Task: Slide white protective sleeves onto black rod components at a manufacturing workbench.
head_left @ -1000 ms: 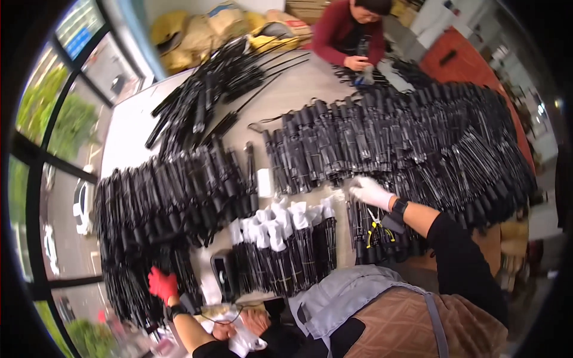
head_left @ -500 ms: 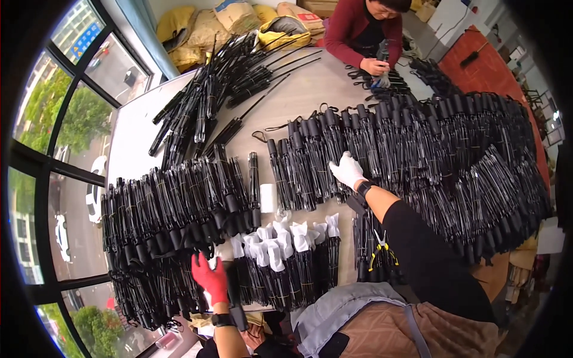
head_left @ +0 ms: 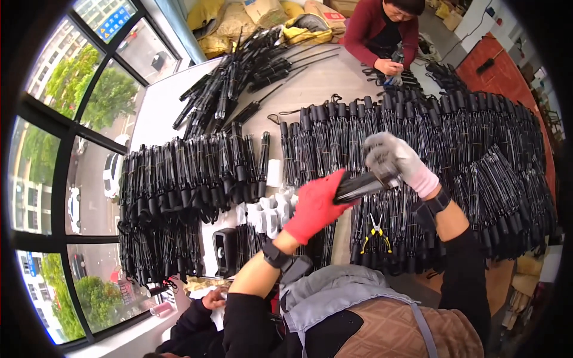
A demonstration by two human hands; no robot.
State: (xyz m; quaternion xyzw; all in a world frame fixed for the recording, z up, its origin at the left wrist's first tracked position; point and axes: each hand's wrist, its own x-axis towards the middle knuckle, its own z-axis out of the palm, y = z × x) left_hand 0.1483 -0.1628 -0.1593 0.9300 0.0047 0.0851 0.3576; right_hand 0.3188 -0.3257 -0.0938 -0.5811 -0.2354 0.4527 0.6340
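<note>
A black folding umbrella frame [head_left: 358, 187] lies slantwise between my two hands above the table. My left hand [head_left: 317, 206], in a red glove, is closed round its near end. At the other end my right hand [head_left: 401, 162], in a white and grey glove, has its fingers curled over the frame, somewhat blurred by motion. Below the held frame are several umbrella frames with white wraps [head_left: 271, 212] on their upper ends, partly hidden by my left arm. Rows of more black umbrella frames [head_left: 477, 131] fill the table's right side, and another stack [head_left: 179, 173] lies at left.
Yellow-handled pliers [head_left: 375, 235] rest on the frames near my right forearm. A white block [head_left: 274, 173] and a black box-shaped thing [head_left: 225, 253] are on the table. A co-worker in dark red [head_left: 365, 36] sits across. Another person's hand [head_left: 215, 298] shows at lower left. Windows line the left.
My left hand has moved up and right from the left stack. My right hand has lifted from the right rows and moved right and slightly nearer. An umbrella frame is now between them.
</note>
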